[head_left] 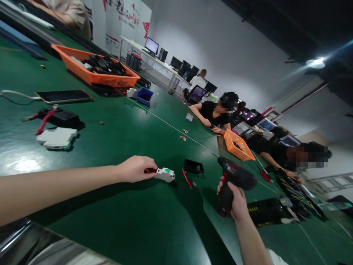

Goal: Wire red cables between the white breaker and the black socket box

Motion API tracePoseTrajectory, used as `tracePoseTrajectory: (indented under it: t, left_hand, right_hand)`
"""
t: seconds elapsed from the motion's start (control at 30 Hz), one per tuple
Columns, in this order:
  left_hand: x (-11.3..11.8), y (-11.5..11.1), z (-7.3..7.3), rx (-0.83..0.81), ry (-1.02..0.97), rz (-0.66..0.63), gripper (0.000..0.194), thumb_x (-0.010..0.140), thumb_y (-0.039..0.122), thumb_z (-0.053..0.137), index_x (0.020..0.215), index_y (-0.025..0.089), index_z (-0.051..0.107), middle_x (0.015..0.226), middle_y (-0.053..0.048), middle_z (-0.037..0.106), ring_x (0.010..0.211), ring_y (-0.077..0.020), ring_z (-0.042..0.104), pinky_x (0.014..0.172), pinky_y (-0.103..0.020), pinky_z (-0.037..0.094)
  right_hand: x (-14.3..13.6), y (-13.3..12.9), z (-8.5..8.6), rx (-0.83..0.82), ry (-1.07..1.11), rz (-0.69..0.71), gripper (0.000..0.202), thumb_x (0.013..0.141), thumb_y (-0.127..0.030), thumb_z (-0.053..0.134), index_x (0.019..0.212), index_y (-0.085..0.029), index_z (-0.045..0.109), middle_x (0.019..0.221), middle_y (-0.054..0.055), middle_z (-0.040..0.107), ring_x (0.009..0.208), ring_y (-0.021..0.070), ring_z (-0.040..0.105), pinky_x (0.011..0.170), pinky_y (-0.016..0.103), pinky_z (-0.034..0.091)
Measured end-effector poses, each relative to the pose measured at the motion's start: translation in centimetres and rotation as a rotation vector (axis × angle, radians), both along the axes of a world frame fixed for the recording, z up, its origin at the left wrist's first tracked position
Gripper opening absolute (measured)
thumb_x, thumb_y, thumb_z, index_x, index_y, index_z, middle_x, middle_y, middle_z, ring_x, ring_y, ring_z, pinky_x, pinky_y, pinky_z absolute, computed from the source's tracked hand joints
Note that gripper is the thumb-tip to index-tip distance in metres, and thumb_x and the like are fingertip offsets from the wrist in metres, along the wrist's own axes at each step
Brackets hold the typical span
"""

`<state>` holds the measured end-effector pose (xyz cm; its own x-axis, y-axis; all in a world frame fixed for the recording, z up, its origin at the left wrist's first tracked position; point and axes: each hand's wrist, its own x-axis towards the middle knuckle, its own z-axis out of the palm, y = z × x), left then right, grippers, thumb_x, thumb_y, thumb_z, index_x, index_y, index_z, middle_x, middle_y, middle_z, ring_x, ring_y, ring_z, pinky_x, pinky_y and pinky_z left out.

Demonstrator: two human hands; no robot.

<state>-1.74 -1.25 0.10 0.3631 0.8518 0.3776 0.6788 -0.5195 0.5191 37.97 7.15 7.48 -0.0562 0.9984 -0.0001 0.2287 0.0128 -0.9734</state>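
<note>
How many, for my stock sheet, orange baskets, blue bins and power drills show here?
Orange baskets: 2
Blue bins: 1
Power drills: 1
Total: 4

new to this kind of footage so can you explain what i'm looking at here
There is no robot here: the one picture comes from a camera worn on a person's head, looking forward and down at their own bare hands. It looks tilted.

The left hand holds a small white switch block with a red wire. The right hand grips a black power drill.

On the green table lie a black plastic case, a phone, another white block and orange baskets of parts, one nearer. Other people sit further off.
</note>
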Motion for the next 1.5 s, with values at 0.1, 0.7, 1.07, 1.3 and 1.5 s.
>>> tracePoseTrajectory:
  t: [0.1,0.7,1.07,1.3,1.5]
  left_hand:
    - [0.3,0.0,0.1,0.001,0.047,0.033,0.027,0.096,0.04,0.056,0.099,0.02,0.073,0.091,-0.004,0.072,0.078,-0.0142,0.066,0.061,-0.021,0.047]
    - [0.3,0.0,0.0,0.092,0.135,0.005,0.02,0.095,0.03,0.056,0.1,0.019,0.071,0.089,-0.004,0.071,0.08,-0.0145,0.065,0.068,-0.024,0.046]
    - [0.2,0.0,0.1,0.087,0.116,-0.008,0.021,0.096,0.031,0.056,0.103,0.018,0.072,0.093,-0.004,0.072,0.082,-0.0154,0.065,0.069,-0.025,0.046]
    - [0.3,0.1,-0.2,0.114,0.113,-0.015,0.019,0.095,0.03,0.057,0.101,0.019,0.071,0.091,-0.004,0.072,0.082,-0.0147,0.065,0.068,-0.024,0.045]
    - [0.2,0.2,-0.2,0.119,0.122,-0.016,0.017,0.094,0.029,0.057,0.099,0.02,0.071,0.088,-0.002,0.071,0.079,-0.0142,0.064,0.067,-0.024,0.044]
  right_hand:
    - [-2.5,-2.5,3.8,-0.194,0.214,0.181,0.041,0.076,-0.053,0.062,0.099,-0.018,0.066,0.081,0.007,0.065,0.063,0.0185,0.06,0.057,0.031,0.052]
    - [-6.3,-9.9,5.0,-0.601,0.219,0.44,0.049,0.08,-0.057,0.074,0.107,-0.017,0.072,0.089,0.01,0.071,0.062,0.015,0.064,0.057,0.026,0.054]
    - [-5.6,-10.1,5.0,-0.612,0.14,0.485,0.05,0.079,-0.061,0.074,0.106,-0.019,0.072,0.089,0.006,0.069,0.066,0.0142,0.067,0.06,0.025,0.055]
    - [-6.2,-10.3,5.2,-0.587,0.142,0.482,0.051,0.077,-0.061,0.077,0.105,-0.018,0.073,0.089,0.007,0.068,0.065,0.0132,0.064,0.059,0.025,0.053]
    - [-6.7,-10.5,6.6,-0.606,0.1,0.51,0.047,0.076,-0.059,0.079,0.102,-0.02,0.073,0.087,0.005,0.067,0.069,0.0125,0.063,0.064,0.025,0.052]
